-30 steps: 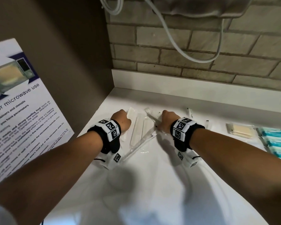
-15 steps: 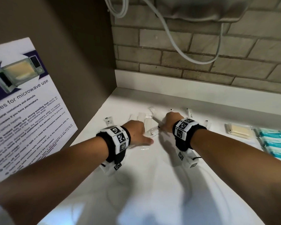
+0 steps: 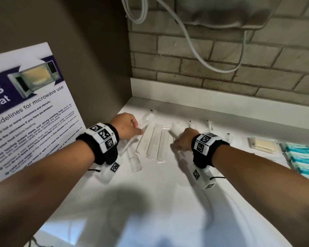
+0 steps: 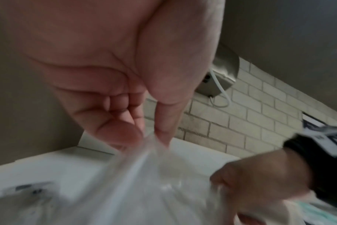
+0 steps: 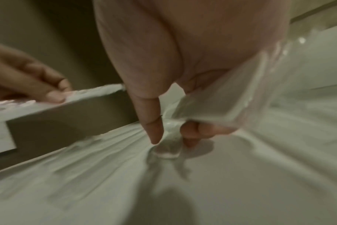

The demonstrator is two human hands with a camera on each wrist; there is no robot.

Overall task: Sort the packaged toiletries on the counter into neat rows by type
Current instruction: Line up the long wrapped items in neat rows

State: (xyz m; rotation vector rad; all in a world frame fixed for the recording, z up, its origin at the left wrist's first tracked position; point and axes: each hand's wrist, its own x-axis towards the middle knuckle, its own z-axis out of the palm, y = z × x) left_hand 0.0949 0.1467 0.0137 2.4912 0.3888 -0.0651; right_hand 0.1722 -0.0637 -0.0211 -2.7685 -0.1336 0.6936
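Observation:
Several long clear-wrapped packets (image 3: 151, 139) lie side by side on the white counter (image 3: 168, 202) between my hands. My left hand (image 3: 139, 130) pinches one long clear packet (image 3: 146, 120) at the row's left end; the left wrist view shows thumb and fingers closed on its wrapper (image 4: 144, 152). My right hand (image 3: 175, 143), at the row's right side, holds another clear packet (image 3: 175, 130); thumb and fingers pinch it (image 5: 169, 137) just above the counter. One more clear packet (image 3: 135, 161) lies nearer me.
A cream soap packet (image 3: 262, 145) and a row of teal packets (image 3: 301, 157) sit at the right. Small black-tipped packets (image 3: 210, 124) lie near the back ledge. A microwave notice (image 3: 30, 107) hangs on the brown left wall; a cable (image 3: 203, 61) hangs on the brick wall.
My left hand has gone from beside the right hand back to the left end of the row, now pinching a long clear packet. The right hand has stayed nearly in place.

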